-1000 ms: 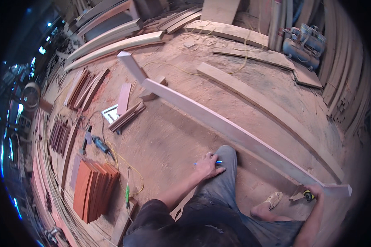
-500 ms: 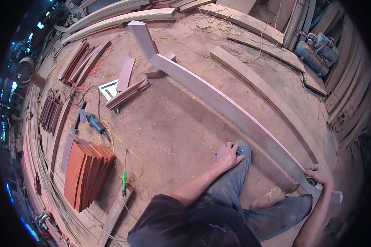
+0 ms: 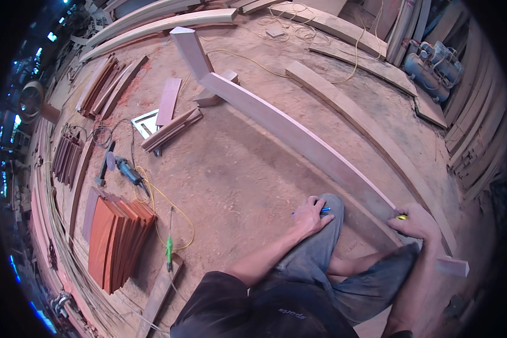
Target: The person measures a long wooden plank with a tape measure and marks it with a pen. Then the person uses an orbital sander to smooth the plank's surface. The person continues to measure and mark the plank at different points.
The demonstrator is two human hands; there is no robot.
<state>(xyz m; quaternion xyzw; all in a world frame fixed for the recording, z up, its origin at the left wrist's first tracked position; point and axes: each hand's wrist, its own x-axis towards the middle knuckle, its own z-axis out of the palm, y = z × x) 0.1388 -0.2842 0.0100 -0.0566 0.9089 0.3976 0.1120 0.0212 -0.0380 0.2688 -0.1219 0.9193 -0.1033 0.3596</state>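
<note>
My left hand [image 3: 313,217] rests on my bent knee, its fingers curled round a blue pen [image 3: 325,209]. Over at the right, my right hand [image 3: 418,222] grips a small yellow tape measure [image 3: 401,217] against the upper edge of a long wooden beam [image 3: 304,139]. Most of the tape measure is covered by the fingers. The beam slants from far left to near right. At its far end an angled wooden piece [image 3: 191,53] joins it; a pale block end [image 3: 453,266] shows beyond my right forearm.
A second long plank [image 3: 355,112] lies beyond the beam. To the left are stacked reddish boards [image 3: 115,239], an angle grinder [image 3: 130,172], a green-handled tool [image 3: 169,248], a yellow cord [image 3: 180,208] and a metal square [image 3: 145,124]. An air compressor [image 3: 428,70] stands far right.
My right hand has moved left and farther away along the beam with the tape measure. My right leg has shifted, and the sandalled foot no longer shows. The left hand has stayed on the knee.
</note>
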